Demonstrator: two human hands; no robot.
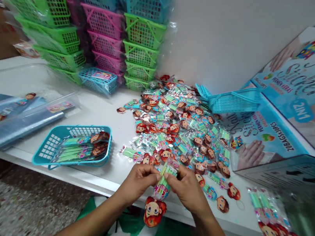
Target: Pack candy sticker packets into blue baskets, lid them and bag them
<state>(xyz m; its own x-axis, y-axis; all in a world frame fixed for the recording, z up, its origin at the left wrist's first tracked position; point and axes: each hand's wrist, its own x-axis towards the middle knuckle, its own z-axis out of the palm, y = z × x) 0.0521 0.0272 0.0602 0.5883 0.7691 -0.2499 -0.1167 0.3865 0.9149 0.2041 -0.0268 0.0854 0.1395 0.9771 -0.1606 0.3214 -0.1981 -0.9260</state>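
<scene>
Between both hands, at the table's front edge, is a candy packet (162, 187) with green sticks and a red-haired cartoon head hanging downward. My left hand (142, 179) pinches its left side with thumb and fingers. On the other side my right hand (185, 186) grips the same packet, thumb across the front. Just beyond the hands spreads a heap of similar packets (179, 129), some with red-haired and some with brown-haired heads. A blue basket (45, 142) to the left holds several packets laid side by side.
Stacked green baskets (145, 33), pink baskets (104, 39) and blue baskets stand wrapped at the back left. Large printed boxes (289, 126) occupy the right, a blue basket (234, 100) leaning there. Plastic bags (27, 118) lie left; more packets (275, 218) sit at the right edge.
</scene>
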